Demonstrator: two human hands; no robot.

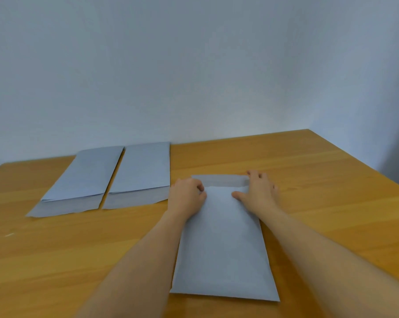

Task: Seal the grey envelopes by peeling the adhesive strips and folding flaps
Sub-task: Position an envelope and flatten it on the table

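Three grey envelopes lie on the wooden table [308, 180], and two bare hands work on one of them. The near envelope [223, 249] lies lengthwise in front of the person, its open flap [221, 180] at the far end, lying flat on the table and pointing toward the wall [194, 65]. The left hand [187, 193] sits at the left corner where the flap meets the envelope's body, its fingers curled and its fingertips pinched together at the paper there; whether they hold a strip or the flap's edge is too small to tell. The right hand [259, 189] lies flat with straight, spread fingers, pressing down on the right corner of the same envelope, thumb on the body and fingers reaching over the flap's end. The other two envelopes lie side by side at the far left of the table, well apart from the hands: the left envelope [79, 180] and the middle envelope [141, 175], almost touching along their long sides, each with its flap end toward the person. No writing, label or brand can be read on any envelope.
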